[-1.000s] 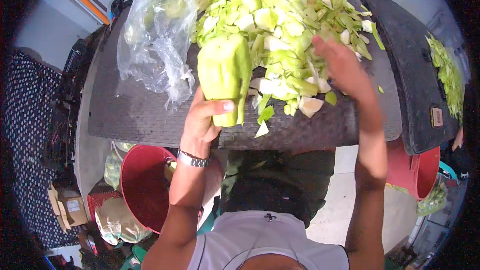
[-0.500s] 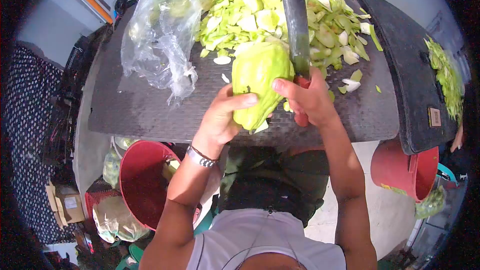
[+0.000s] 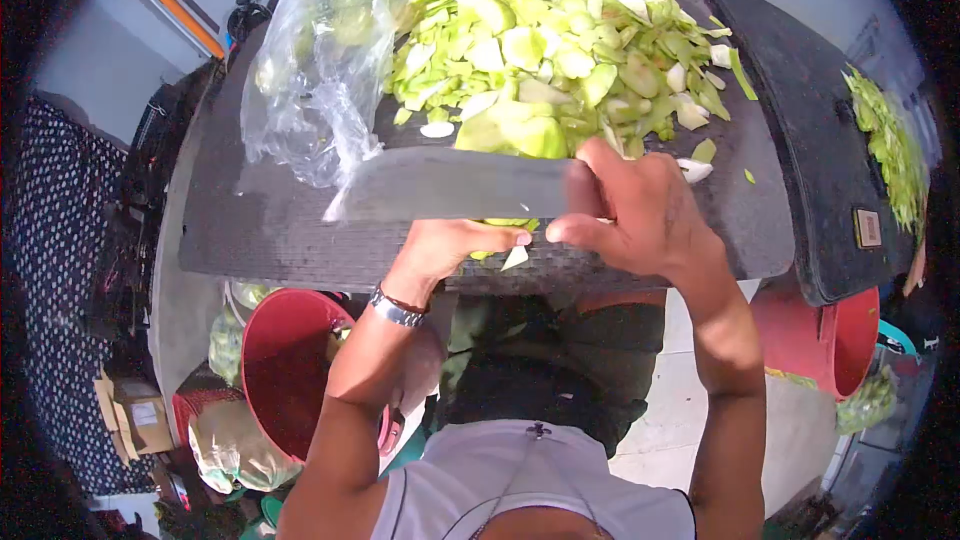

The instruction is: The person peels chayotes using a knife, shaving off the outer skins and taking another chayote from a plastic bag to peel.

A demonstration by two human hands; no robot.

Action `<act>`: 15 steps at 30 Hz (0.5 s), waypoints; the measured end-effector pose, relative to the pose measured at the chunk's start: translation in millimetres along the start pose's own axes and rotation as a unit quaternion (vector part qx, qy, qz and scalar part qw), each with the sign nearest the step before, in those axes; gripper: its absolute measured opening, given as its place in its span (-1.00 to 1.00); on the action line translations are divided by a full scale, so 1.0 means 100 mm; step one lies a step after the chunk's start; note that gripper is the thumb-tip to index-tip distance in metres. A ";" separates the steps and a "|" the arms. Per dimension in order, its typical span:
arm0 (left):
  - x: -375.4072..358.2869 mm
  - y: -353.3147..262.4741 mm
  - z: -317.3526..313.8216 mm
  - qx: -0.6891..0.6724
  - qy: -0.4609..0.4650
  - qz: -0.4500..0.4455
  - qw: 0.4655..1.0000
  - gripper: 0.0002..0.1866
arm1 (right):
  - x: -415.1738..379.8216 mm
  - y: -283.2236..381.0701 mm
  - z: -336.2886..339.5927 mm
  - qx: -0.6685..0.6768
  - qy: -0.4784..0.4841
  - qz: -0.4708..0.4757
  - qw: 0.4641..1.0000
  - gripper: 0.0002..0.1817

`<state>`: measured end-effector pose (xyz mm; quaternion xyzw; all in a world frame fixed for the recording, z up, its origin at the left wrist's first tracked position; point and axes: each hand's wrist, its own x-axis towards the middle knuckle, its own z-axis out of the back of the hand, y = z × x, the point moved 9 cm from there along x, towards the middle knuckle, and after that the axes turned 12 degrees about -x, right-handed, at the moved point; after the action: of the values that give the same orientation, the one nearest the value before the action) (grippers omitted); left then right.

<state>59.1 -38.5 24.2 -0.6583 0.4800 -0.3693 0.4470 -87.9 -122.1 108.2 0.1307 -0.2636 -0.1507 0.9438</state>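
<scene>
Your left hand (image 3: 440, 248) grasps the near end of the bulky, pale-green vegetable (image 3: 515, 132) above the dark, woven-textured desk (image 3: 740, 230), thumb on the near side; the blade hides most of those fingers. Your right hand (image 3: 648, 210) has its fingers clenched around the handle of the broad, grey-bladed knife (image 3: 460, 185), which crosses in front of the vegetable; you cannot tell whether its edge touches. Best tuck that left thumb clear of the edge, grip firmly, angle the blade shallowly, and avoid the crumpled, clear plastic bag (image 3: 320, 80) near its tip.
</scene>
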 end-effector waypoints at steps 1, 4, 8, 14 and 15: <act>-0.02 0.08 0.03 -0.076 0.007 0.022 0.997 -0.48 | 0.01 0.02 0.02 -0.009 0.008 0.010 1.000 -0.26; -0.05 0.17 0.13 -0.138 0.026 0.033 0.990 -0.34 | 0.04 -0.07 -0.01 -0.037 0.031 0.027 0.998 -0.33; -0.13 -0.44 -0.14 0.131 0.079 -0.159 0.975 -0.01 | 0.01 -1.06 -0.15 -0.079 0.034 -0.190 0.978 -0.37; 0.08 0.11 0.23 -0.169 -0.019 0.056 0.984 -0.31 | -0.06 -1.32 -0.09 -0.021 0.004 -0.263 0.965 -0.30; 0.16 0.18 0.34 -0.179 -0.067 0.046 0.981 -0.31 | -0.07 -1.32 -0.08 0.016 -0.005 -0.291 0.957 -0.30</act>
<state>88.8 -48.1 -2.5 -0.7280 0.5370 -0.2119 0.3697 -118.1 -240.0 55.3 0.2159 -0.2207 -0.4155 0.8556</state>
